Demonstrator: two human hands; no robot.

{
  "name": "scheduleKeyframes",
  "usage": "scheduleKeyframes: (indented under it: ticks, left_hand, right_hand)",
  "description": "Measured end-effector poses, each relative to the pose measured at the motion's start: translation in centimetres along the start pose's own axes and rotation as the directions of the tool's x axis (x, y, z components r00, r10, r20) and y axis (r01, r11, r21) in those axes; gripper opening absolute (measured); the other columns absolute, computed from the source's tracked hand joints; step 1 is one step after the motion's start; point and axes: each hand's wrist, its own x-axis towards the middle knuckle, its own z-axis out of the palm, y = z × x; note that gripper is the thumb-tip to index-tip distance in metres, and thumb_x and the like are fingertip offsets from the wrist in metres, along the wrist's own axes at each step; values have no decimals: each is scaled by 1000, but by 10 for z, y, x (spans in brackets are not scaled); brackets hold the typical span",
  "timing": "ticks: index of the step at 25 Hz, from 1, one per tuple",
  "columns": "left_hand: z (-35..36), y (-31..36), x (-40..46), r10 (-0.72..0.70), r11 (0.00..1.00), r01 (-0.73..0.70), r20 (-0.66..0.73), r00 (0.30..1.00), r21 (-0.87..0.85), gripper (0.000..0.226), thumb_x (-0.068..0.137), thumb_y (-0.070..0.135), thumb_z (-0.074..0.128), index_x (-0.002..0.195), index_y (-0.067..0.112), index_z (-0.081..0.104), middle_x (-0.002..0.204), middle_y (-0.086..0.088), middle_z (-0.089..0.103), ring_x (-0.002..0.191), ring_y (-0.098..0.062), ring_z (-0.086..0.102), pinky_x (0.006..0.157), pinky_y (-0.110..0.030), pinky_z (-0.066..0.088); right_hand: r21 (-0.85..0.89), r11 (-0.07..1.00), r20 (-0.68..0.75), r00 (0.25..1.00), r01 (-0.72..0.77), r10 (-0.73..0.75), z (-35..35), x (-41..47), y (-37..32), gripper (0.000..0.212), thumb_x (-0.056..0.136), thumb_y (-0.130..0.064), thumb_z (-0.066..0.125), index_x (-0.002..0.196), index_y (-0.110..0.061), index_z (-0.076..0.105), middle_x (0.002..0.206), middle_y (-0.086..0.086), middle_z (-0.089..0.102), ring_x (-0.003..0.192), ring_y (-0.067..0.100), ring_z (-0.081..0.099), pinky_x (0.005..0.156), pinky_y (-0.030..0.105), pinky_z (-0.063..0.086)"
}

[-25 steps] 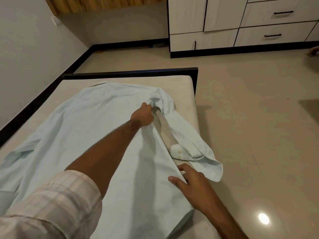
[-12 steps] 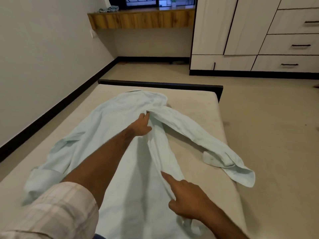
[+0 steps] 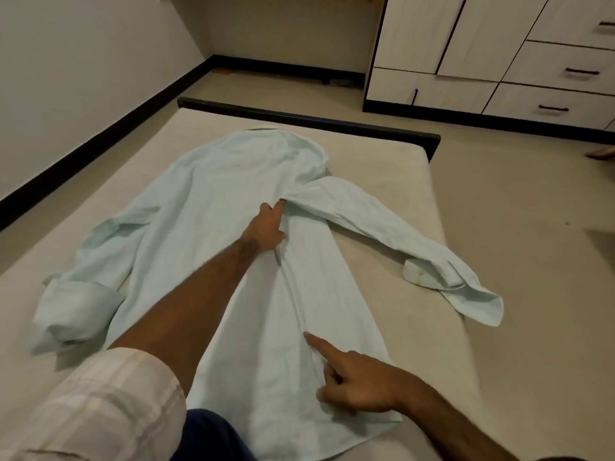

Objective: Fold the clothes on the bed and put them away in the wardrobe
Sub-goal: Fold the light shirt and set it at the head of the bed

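A pale blue long-sleeved shirt (image 3: 216, 201) lies spread on the bed's beige mattress (image 3: 416, 194). Its right side is folded over toward the middle, leaving a long crease down the body. My left hand (image 3: 268, 226) lies flat on the shirt near the shoulder, its fingertips at the base of the right sleeve. My right hand (image 3: 357, 379) rests on the lower part of the fold, index finger stretched out and pressing the crease, other fingers curled. The right sleeve (image 3: 399, 237) trails out to the bed's right edge. The left sleeve (image 3: 76, 307) is bunched at the left.
The white wardrobe (image 3: 466, 34) with drawers stands across the tiled floor (image 3: 532, 261) at the upper right. A dark bed frame (image 3: 299, 116) bounds the far end. A wall runs along the left. Someone's foot (image 3: 599, 153) shows at the right edge.
The shirt's right side has been folded over and laid flat, and the right sleeve now stretches out to the right. My right hand let go of the edge and points along the crease.
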Motion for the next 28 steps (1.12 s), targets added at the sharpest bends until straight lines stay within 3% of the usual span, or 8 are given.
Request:
scheduleKeyframes:
  ticks: [2,4,6,10,14,19,24,28]
  left_hand:
    - [-2,3,-14,-52,996,52,-2,999,-71,81,88,22,72,153,23,23,129,-19,41,94,-37,64,72,-34,54]
    - [-3,5,-31,-95,967,105,56,994,-232,72,84,17,73,144,23,33,118,-18,51,64,-32,68,47,-33,55]
    - [-7,6,-51,-123,903,179,163,979,-391,58,82,8,71,131,18,41,98,-21,63,56,-30,69,42,-37,56]
    - [-9,14,-97,-121,822,280,328,937,-496,33,89,6,67,115,17,50,83,-17,70,64,-24,72,44,-34,54]
    - [2,23,-123,-153,913,201,158,975,-355,18,89,8,53,102,20,55,83,-10,68,60,-22,67,43,-29,50]
    - [19,27,-142,-81,995,81,0,997,56,21,92,16,48,111,21,53,108,-6,61,92,-24,59,79,-37,50]
    - [19,37,-128,20,945,0,-56,998,327,29,95,26,52,123,19,54,130,-4,44,119,-27,45,92,-42,41]
    - [14,56,-88,-14,981,18,-24,1000,192,42,90,19,57,131,25,49,137,-2,45,128,-24,45,102,-42,32]
  right_hand:
    - [160,985,-64,997,60,-51,-1,-5,6,60,94,-49,60,148,-44,35,75,-6,65,70,7,65,79,30,53]
    - [106,989,-272,960,103,-71,-3,-9,18,35,96,-43,61,131,-37,57,73,-7,66,68,3,63,78,30,53]
    - [-65,996,-397,914,65,-85,-3,-16,28,37,94,-39,63,130,-39,56,82,-12,63,74,2,59,77,31,52]
    - [-266,964,-300,950,-1,-82,15,-30,35,66,83,-56,65,141,-50,36,98,-14,56,84,4,53,76,29,48]
    - [-348,936,-254,957,48,-143,24,-38,32,65,85,-60,63,142,-46,36,103,-14,56,86,3,48,75,30,45]
    - [-339,932,-222,951,129,-213,32,-45,35,42,90,-16,53,130,-31,53,93,-14,54,77,4,46,67,23,40]
    - [-259,954,-270,938,148,-219,-26,-23,49,32,88,-6,54,115,-16,67,93,-5,60,74,1,52,67,9,40]
    - [-286,956,-485,852,59,-198,-91,4,66,26,92,-14,58,117,-20,64,111,-2,57,96,11,57,86,24,47]
